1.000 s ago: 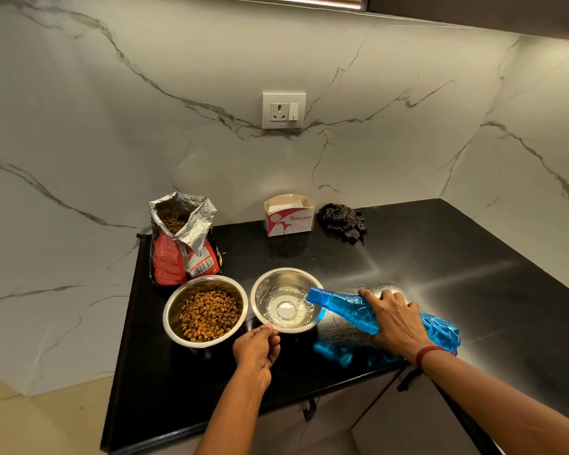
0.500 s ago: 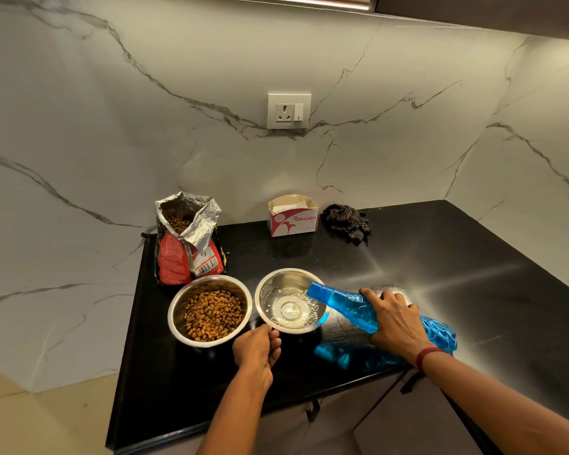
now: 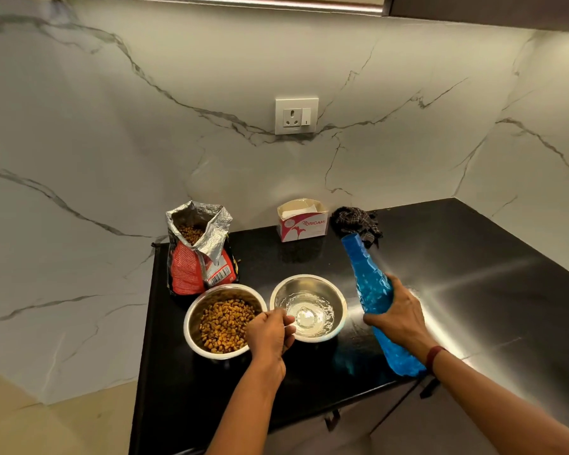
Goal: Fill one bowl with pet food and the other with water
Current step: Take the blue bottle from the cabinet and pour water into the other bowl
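Note:
Two steel bowls stand side by side on the black counter (image 3: 473, 290). The left bowl (image 3: 194, 318) holds brown kibble. The right bowl (image 3: 340, 298) holds rippling water. My left hand (image 3: 270, 333) grips the near rim of the water bowl, between the two bowls. My right hand (image 3: 396, 313) holds a blue plastic bottle (image 3: 370, 284) around its middle, to the right of the water bowl. The bottle is tilted, its open neck pointing up and away, clear of the bowl.
An open red and silver pet food bag (image 3: 199, 251) stands behind the kibble bowl. A small pink and white carton (image 3: 303, 221) and a dark crumpled cloth (image 3: 355, 221) sit at the back by the marble wall. A socket (image 3: 296, 115) is on the wall above.
The bottle's neck was over the water bowl, pouring; now my right hand has swung it up and away to the right. My left hand has closed on the bowl's rim.

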